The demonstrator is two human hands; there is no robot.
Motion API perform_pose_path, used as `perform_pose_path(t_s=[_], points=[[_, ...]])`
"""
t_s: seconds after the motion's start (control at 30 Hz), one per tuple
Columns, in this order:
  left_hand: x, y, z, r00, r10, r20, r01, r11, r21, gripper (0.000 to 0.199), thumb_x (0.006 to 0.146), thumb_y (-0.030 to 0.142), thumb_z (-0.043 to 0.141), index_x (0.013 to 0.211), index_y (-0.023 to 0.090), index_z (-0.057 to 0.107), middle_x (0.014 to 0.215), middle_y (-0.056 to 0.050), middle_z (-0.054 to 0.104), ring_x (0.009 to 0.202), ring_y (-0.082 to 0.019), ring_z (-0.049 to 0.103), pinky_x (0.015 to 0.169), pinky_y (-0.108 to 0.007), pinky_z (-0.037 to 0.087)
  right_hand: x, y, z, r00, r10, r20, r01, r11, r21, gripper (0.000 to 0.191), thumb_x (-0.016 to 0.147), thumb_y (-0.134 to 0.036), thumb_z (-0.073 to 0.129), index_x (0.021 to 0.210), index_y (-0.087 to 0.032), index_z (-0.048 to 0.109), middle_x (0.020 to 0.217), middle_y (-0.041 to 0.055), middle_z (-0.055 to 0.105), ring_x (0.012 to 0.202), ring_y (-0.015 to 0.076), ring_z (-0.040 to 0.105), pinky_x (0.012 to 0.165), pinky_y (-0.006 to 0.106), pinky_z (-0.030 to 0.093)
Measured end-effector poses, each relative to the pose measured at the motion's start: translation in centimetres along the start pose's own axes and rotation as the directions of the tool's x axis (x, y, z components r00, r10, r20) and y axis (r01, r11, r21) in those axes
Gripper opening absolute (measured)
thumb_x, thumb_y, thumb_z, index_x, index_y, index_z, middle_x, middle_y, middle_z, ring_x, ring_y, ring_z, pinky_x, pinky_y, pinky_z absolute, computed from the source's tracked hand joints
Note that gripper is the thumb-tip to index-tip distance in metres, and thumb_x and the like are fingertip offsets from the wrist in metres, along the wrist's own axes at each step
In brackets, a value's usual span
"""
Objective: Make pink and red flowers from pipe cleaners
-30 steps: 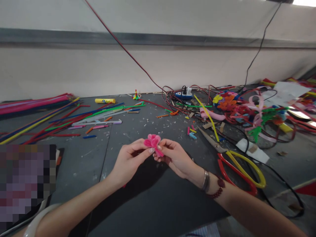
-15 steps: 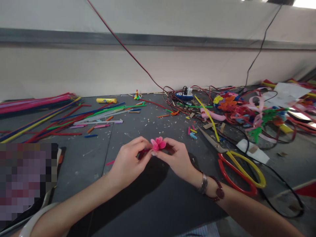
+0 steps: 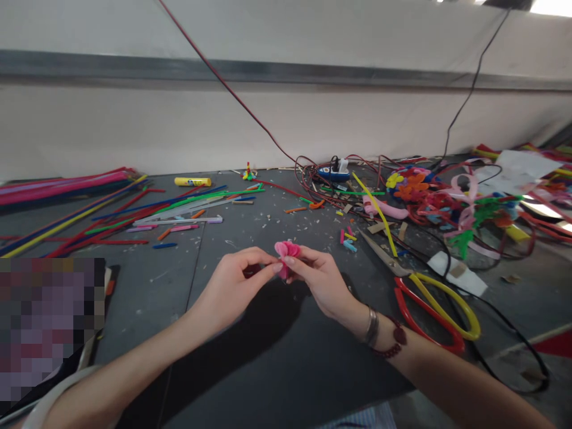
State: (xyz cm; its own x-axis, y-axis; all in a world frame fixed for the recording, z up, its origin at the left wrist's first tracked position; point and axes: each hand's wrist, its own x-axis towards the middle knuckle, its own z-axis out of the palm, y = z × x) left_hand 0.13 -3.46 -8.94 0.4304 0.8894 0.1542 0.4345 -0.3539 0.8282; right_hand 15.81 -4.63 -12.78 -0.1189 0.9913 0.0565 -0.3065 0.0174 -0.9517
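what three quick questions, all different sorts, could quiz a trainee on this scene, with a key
1. True or false: the left hand and right hand both touch the pink flower.
2. The handles of the scissors are: A, blue and green; B, red and yellow; C, both black.
3. Fill in: the yellow tube lies to the ____ of the power strip.

Key: 1 true; 2 B; 3 left

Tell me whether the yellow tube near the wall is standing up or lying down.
Lying down: the yellow tube is on its side, its long body stretched along the dark tabletop.
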Motion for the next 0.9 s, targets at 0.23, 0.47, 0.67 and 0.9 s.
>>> perform_pose_path(t_s=[0.23, 0.47, 0.67, 0.9], points=[[0.4, 0.2, 0.1, 0.939, -0.244, 0.241, 0.317, 0.888, -0.333, 0.025, 0.079, 0.036, 0.054, 0.067, 0.015, 0.061, 0.046, 0.006, 0.033, 0.043, -0.007, 0.024, 0.042, -0.021, 0.017, 0.1, 0.5, -0.3, 0.980, 0.198, 0.029, -0.199, 0.945, 0.260, 0.013, 0.069, -0.028, 0.069, 0.076, -0.017, 0.067, 0.074, -0.0022, 0.060, 0.063, 0.0063, 0.051, 0.058, 0.019, 0.040], [-0.1, -0.9, 1.3, 0.803, -0.223, 0.552, 0.581, 0.501, -0.642, 0.025, 0.083, 0.035, 0.051, 0.070, 0.014, 0.055, 0.050, 0.008, 0.023, 0.044, -0.006, 0.009, 0.040, -0.019, 0.011, 0.0, 0.4, -0.1, 0.922, 0.304, 0.240, -0.383, 0.805, 0.453, 0.012, 0.069, -0.027, 0.069, 0.073, -0.016, 0.065, 0.065, -0.0026, 0.059, 0.061, 0.0065, 0.051, 0.061, 0.018, 0.040], [-0.1, -0.3, 0.8, 0.951, -0.192, 0.243, 0.287, 0.840, -0.460, 0.023, 0.081, 0.032, 0.052, 0.066, 0.015, 0.055, 0.052, 0.004, 0.038, 0.044, -0.007, 0.028, 0.041, -0.019, 0.025, -0.1, 0.2, -0.1, 0.973, 0.194, 0.125, -0.223, 0.930, 0.293, 0.012, 0.069, -0.028, 0.068, 0.070, -0.016, 0.066, 0.069, -0.0017, 0.060, 0.064, 0.0076, 0.051, 0.066, 0.021, 0.041], [-1.2, -0.7, 1.0, 0.969, 0.244, -0.046, -0.198, 0.869, 0.454, 0.018, 0.083, 0.021, 0.046, 0.074, 0.016, 0.060, 0.077, -0.004, 0.058, 0.059, -0.013, 0.049, 0.054, -0.024, 0.034, -0.6, 0.2, 0.7, 0.994, -0.051, -0.101, 0.044, 0.996, -0.077, 0.010, 0.063, -0.022, 0.071, 0.071, -0.019, 0.068, 0.087, 0.0006, 0.059, 0.079, 0.0126, 0.053, 0.073, 0.025, 0.042]])
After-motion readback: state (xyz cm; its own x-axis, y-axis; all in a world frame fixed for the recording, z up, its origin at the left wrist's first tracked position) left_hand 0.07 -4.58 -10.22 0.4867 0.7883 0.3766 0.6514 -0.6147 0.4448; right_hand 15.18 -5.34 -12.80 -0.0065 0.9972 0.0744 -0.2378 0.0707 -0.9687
